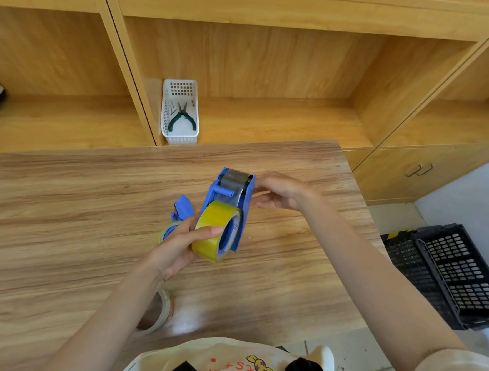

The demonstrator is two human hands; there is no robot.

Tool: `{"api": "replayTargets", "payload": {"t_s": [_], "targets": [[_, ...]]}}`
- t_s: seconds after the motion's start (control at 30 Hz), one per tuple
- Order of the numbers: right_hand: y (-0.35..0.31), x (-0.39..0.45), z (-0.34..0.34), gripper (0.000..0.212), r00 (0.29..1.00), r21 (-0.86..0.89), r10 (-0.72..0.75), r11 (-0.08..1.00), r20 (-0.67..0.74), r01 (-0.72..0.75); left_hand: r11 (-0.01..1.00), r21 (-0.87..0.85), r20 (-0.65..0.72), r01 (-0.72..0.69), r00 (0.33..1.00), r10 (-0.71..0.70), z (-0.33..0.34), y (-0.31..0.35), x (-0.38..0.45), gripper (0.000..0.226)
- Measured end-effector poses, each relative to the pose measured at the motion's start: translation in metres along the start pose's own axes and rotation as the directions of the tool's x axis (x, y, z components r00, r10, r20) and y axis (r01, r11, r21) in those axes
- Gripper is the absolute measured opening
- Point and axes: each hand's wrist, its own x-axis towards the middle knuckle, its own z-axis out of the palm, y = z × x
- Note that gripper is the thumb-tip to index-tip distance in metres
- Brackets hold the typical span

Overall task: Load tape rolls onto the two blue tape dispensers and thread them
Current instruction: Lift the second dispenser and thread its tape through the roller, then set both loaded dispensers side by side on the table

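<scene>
Above the worktop (62, 201), my left hand (181, 244) grips the yellow tape roll (215, 229) on a blue dispenser (231, 196); my right hand (280, 192) pinches its cutter end.

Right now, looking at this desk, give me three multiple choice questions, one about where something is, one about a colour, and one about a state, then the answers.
1. Where are the pliers?
A. on the desk
B. in the white basket on the shelf
C. in the black crate

2. What colour is the tape roll on the held dispenser?
A. yellow
B. red
C. white

3. What is the state of the held dispenser?
A. lying empty on the desk
B. lifted in both hands with a roll mounted
C. stored on the shelf

Answers: B, the green handles lie inside the basket. A, the roll looks yellow. B, the left hand grips the roll end and the right hand the cutter end.
</scene>
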Motion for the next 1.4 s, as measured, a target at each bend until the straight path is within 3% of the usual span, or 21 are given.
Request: {"api": "replayTargets", "payload": {"t_s": [0.17,0.23,0.43,0.53,0.57,0.77,0.93,1.03,1.17,1.23,1.3,1.4], "targets": [[0.015,0.006,0.009,0.011,0.995,0.295,0.049,0.953,0.085,-0.072,1.0,0.03,0.009,-0.001,1.0,0.0,0.002,0.0,0.003,0.095],[0.019,0.008,0.009,0.01,0.991,0.352,0.055,0.931,0.124,-0.096,1.0,0.005,0.001,0.009,1.0,-0.009,0.001,-0.001,0.005,0.084],[0.021,0.011,0.011,0.005,0.997,0.386,0.049,0.92,0.052,-0.066,0.986,-0.153,-0.049,0.069,0.996,-0.078,0.002,-0.006,0.012,0.081],[0.023,0.011,0.019,0.016,0.999,0.387,0.003,0.922,0.051,-0.023,0.961,-0.268,-0.099,0.062,0.991,-0.091,0.005,-0.005,0.018,0.037],[0.026,0.01,0.024,0.024,0.997,0.363,-0.02,0.932,0.068,-0.006,0.951,-0.302,-0.113,0.065,0.988,-0.104,0.008,-0.004,0.02,0.032],[0.035,0.015,0.043,0.044,0.987,0.242,-0.159,0.958,-0.005,0.156,0.939,-0.339,-0.132,0.062,0.985,-0.113,0.012,-0.001,0.029,0.048],[0.036,0.015,0.033,0.052,0.974,0.116,-0.22,0.968,-0.046,0.224,0.977,-0.17,-0.128,0.132,0.98,-0.155,-0.001,-0.003,0.034,0.059],[0.039,0.021,0.029,0.056,0.958,-0.037,-0.261,0.965,-0.118,0.259,0.987,-0.076,-0.261,0.144,0.952,-0.159,-0.009,-0.007,0.036,0.054],[0.051,0.042,0.027,0.06,0.913,-0.29,-0.36,0.909,-0.191,0.298,0.958,0.244,-0.419,0.151,0.907,-0.036,-0.012,-0.018,0.043,0.035],[0.058,0.053,0.03,0.059,0.888,-0.421,-0.404,0.861,-0.22,0.287,0.896,0.441,-0.428,0.055,0.89,0.156,-0.016,-0.025,0.047,0.032],[0.063,0.064,0.035,0.058,0.874,-0.524,-0.428,0.812,-0.232,0.258,0.76,0.65,-0.368,-0.009,0.871,0.325,-0.026,-0.031,0.054,0.024],[0.071,0.078,0.047,0.06,0.868,-0.611,-0.429,0.765,-0.25,0.202,0.576,0.816,-0.309,0.048,0.878,0.365,-0.034,-0.035,0.062,0.026]]}}
